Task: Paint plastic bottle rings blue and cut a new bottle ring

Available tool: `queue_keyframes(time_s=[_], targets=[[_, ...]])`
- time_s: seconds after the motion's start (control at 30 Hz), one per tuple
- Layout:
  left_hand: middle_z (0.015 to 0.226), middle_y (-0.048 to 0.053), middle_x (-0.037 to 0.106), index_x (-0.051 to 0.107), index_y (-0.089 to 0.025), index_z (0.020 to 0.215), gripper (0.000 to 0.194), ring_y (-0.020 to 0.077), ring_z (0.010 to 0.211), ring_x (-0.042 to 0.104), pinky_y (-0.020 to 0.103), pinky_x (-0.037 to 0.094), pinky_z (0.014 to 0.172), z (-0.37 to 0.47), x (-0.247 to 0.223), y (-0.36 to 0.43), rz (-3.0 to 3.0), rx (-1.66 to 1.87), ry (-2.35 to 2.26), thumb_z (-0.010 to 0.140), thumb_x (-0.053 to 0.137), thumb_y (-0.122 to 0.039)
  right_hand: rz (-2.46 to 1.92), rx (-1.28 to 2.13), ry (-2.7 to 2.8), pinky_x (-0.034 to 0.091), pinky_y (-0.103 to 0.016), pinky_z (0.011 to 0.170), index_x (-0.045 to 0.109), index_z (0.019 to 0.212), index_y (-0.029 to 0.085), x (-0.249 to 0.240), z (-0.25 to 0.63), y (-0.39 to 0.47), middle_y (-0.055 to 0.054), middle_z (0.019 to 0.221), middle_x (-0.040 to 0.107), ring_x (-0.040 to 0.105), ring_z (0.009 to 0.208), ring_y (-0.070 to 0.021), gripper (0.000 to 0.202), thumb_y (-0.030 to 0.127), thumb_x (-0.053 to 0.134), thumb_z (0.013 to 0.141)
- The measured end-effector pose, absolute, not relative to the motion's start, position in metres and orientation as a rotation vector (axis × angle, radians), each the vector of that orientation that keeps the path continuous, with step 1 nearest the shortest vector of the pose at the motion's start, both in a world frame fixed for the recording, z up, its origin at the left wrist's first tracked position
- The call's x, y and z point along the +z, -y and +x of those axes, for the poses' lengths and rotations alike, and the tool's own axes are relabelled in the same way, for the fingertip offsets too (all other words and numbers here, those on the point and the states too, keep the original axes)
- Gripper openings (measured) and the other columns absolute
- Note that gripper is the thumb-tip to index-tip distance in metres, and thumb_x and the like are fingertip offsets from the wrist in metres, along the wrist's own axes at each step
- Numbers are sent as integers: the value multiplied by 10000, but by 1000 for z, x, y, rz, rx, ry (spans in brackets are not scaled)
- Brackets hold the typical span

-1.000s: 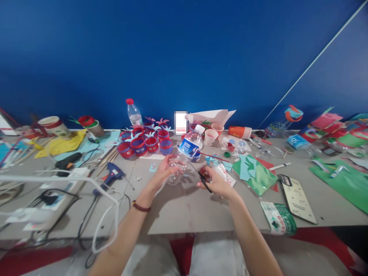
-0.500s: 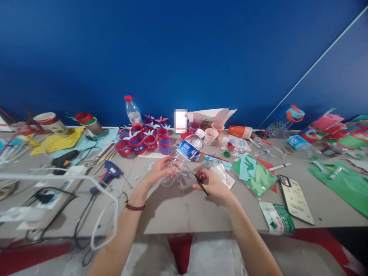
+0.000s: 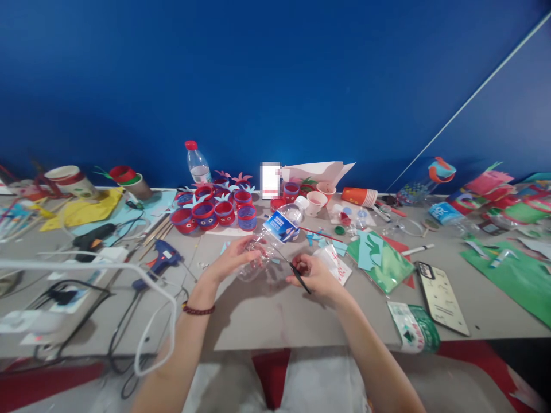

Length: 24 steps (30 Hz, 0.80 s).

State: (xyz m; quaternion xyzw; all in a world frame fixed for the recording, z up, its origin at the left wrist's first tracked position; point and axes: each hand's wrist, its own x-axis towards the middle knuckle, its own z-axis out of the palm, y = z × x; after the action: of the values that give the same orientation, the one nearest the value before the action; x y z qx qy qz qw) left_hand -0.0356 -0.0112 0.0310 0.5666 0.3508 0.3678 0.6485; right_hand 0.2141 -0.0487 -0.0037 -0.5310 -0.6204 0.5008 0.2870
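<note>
My left hand (image 3: 241,258) curls around the lower part of a clear plastic bottle (image 3: 252,269). The bottle is tilted, its white cap (image 3: 301,203) pointing away and to the right, with a blue label (image 3: 281,227) around its middle. In my right hand (image 3: 316,275) is a pair of black-handled scissors (image 3: 301,279), seen nearly edge-on. Their thin blades reach up and left to the bottle's side just below the label. Whether the blades have cut into the plastic is too blurred to tell.
Behind the bottle stand several red-and-blue rings with paper leaves (image 3: 204,215) and paper cups (image 3: 316,202). To the left lie a blue glue gun (image 3: 162,261), a power strip (image 3: 92,281) and cables. A green sheet pack (image 3: 390,269) and a phone (image 3: 443,298) lie on the right.
The view has shifted slightly. The bottle's cap end has dipped a little, and both hands keep their grip in nearly the same place.
</note>
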Motion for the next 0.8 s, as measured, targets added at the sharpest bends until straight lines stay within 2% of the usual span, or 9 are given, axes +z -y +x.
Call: queue_keyframes(time_s=[0.2, 0.3, 0.43, 0.63, 0.8], targets=[[987, 95, 690, 630, -163, 1099, 345, 187, 721, 669, 306, 521, 653, -46, 27, 8, 1303, 797, -790, 804, 692, -331, -1423, 1327, 1676, 381, -240, 549, 567, 813, 192, -5, 213, 49, 35, 665, 567, 487, 616, -118, 385, 414, 804, 606], [1040, 103, 684, 590, -170, 1156, 404, 204, 770, 681, 327, 525, 698, -54, 29, 5, 1253, 779, -824, 813, 671, -367, -1437, 1362, 1623, 338, -229, 503, 536, 757, 201, -5, 212, 49, 64, 592, 504, 437, 542, -97, 379, 453, 786, 625], [990, 77, 670, 577, -175, 1160, 469, 205, 775, 678, 332, 517, 729, -55, 35, 5, 1223, 787, -844, 769, 691, -407, -1495, 1300, 1542, 284, -228, 465, 494, 720, 211, -6, 215, 47, 77, 550, 437, 378, 491, -85, 388, 506, 740, 669], [934, 46, 661, 575, -198, 1075, 488, 224, 825, 678, 366, 522, 783, -43, 35, 7, 1149, 874, -862, 679, 766, -409, -1401, 1263, 1553, 374, -241, 564, 535, 818, 208, -9, 215, 48, 52, 675, 519, 480, 618, -114, 356, 447, 761, 680], [868, 37, 682, 588, -192, 1077, 562, 205, 729, 692, 342, 536, 734, -31, 29, 5, 1040, 964, -933, 674, 756, -545, -1382, 1217, 1573, 461, -292, 689, 525, 886, 217, -5, 212, 49, -1, 830, 654, 585, 739, -159, 343, 416, 741, 711]])
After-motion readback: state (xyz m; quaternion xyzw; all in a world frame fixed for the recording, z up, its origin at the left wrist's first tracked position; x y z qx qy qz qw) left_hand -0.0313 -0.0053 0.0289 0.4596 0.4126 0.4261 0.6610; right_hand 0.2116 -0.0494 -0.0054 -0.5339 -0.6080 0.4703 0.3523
